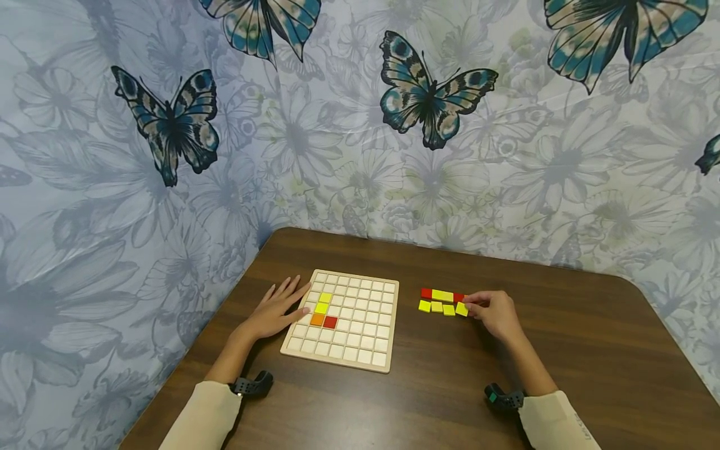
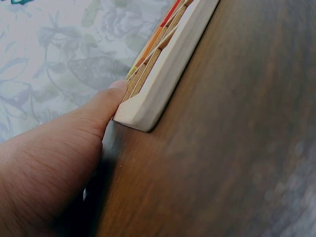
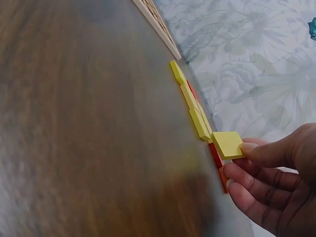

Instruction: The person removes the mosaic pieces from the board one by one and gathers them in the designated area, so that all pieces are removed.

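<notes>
A wooden grid board (image 1: 339,320) lies on the table, with two yellow tiles (image 1: 321,308), an orange tile (image 1: 317,320) and a red tile (image 1: 330,322) in its left part. My left hand (image 1: 275,311) rests at its left edge, fingers straight, the thumb touching the frame; the left wrist view shows that hand (image 2: 54,153) beside the board's corner (image 2: 143,118). My right hand (image 1: 497,315) pinches a yellow tile (image 1: 462,309) at the right end of the loose tiles. Seen from the right wrist, the hand (image 3: 276,177) holds that yellow tile (image 3: 228,144) between thumb and finger, tilted.
Right of the board lie two rows of loose tiles: the back row has red (image 1: 426,292) and yellow (image 1: 442,295) ones, the front row yellow ones (image 1: 436,307). An orange tile (image 3: 223,180) shows beneath the right hand. A butterfly-patterned wall covering (image 1: 439,187) stands behind the table (image 1: 394,406).
</notes>
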Tool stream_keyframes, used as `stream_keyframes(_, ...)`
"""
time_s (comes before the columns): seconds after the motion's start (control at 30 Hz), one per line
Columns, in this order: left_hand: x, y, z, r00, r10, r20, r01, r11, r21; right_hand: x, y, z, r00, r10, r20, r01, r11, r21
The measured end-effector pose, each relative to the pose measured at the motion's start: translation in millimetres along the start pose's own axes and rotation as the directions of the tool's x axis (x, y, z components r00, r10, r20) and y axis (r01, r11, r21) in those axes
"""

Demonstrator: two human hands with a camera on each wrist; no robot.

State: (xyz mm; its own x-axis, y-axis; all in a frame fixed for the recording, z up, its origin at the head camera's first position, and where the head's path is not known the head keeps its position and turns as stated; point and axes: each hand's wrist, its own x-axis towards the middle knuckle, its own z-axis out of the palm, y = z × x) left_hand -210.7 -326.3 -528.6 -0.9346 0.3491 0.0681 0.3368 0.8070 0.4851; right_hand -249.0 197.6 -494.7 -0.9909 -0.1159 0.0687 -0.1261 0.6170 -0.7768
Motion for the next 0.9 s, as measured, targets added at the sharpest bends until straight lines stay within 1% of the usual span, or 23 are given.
stream_keyframes(0.17, 0.8, -1.1, 0.0, 1.000, -0.001, 0.005, 0.001, 1.000, 0.005, 0.7, 3.0, 1.4, 1.000, -0.003, 0.003, 0.003, 1.000, 0.015)
stream_keyframes(0.3, 0.9, 0.2, -0.2, 1.000, 0.001, 0.007, -0.001, 1.000, 0.002, 0.5, 4.3, 2.0, 1.000, -0.006, 0.003, 0.006, 1.000, -0.003)
stream_keyframes(0.57, 0.3, 1.1, -0.2, 1.000, 0.009, -0.008, -0.009, 1.000, 0.003, 0.8, 5.4, 3.2, 1.000, -0.014, 0.001, 0.014, 0.999, -0.034)
stream_keyframes(0.7, 1.2, -0.2, -0.3, 1.000, 0.003, -0.002, -0.003, 1.000, 0.012, 1.0, 5.4, 3.2, 1.000, -0.019, -0.002, 0.018, 0.999, -0.048)
stream_keyframes(0.9, 1.7, -0.4, -0.9, 1.000, 0.002, 0.012, -0.002, 1.000, 0.003, 0.2, 6.1, 3.5, 1.000, -0.019, -0.013, 0.018, 0.997, -0.077)
